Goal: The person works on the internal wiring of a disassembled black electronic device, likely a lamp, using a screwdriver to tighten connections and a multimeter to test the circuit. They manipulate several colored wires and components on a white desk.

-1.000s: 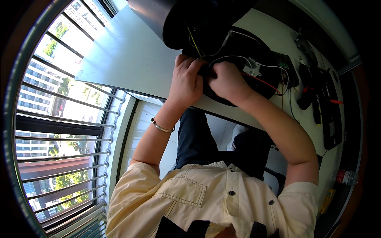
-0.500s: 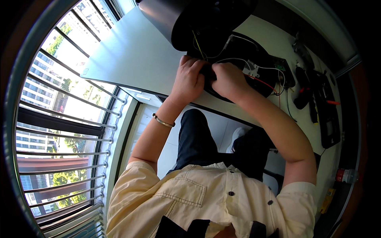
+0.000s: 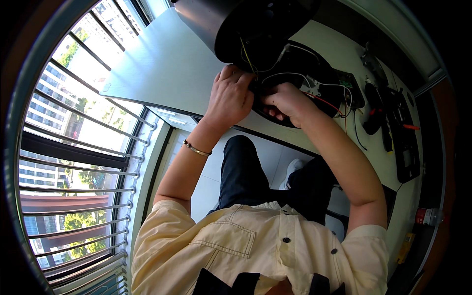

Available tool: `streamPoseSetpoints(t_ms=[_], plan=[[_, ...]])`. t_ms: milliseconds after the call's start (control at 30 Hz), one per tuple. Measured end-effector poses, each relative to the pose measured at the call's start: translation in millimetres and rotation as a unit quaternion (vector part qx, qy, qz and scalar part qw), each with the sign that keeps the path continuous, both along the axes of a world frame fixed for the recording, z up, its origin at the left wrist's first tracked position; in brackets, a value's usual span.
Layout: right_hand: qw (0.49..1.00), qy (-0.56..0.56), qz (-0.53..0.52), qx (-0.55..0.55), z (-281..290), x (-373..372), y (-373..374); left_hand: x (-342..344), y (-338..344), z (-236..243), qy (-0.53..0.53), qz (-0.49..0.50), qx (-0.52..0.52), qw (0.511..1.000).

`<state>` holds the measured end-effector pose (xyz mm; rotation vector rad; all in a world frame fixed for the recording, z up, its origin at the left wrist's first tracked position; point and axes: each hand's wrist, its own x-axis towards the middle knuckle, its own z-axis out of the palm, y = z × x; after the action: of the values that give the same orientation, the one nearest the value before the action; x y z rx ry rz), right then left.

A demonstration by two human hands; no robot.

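A large black cylindrical housing (image 3: pixel 209 29) lies on its side at the far end of the table. In front of it is a black oval base (image 3: pixel 322 66) with wires across it. My left hand (image 3: pixel 230 98) is closed at the base's near left edge, fingertips around something dark that I cannot make out. A yellow-green wire (image 3: pixel 246 54) runs from the housing down toward those fingertips. Beside it, my right hand (image 3: pixel 290 101) has its thumb and forefinger pinched at the same dark spot, the other fingers curled beneath. What it grips is hidden. A white wire (image 3: pixel 282 74) arches just above this hand.
A green circuit board (image 3: pixel 351 88) with red and white wires sits at the base's right. Farther right lie a black-and-red tool (image 3: pixel 376 110) and a long black panel (image 3: pixel 405 142). A plastic bottle (image 3: pixel 428 217) is at the right rim. A barred window (image 3: pixel 78 162) is on the left.
My right hand has turned and shifted slightly right, so its curled fingers now show. My left hand has moved a little left, opening a wider gap between the hands.
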<state>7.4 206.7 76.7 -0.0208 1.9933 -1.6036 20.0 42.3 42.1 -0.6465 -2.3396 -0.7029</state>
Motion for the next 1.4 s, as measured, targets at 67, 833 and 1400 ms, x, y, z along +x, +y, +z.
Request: streamPoseSetpoints(t_ms=[67, 833, 1400], plan=[[1.0, -0.008, -0.012, -0.025, -0.1, 0.6, 1.6, -3.1, -1.6, -4.3, 0.0, -0.009, 0.019, 1.0], [0.978, 0.147, 0.044, 0.143, -19.0, -8.3, -2.3, -14.7, -6.5, -10.4, 0.016, -0.08, 0.044, 0.996], [0.996, 0.023, 0.035, 0.077, -8.0, -8.0, 0.6, -12.7, -6.3, -11.9, 0.009, -0.077, 0.041, 0.996]])
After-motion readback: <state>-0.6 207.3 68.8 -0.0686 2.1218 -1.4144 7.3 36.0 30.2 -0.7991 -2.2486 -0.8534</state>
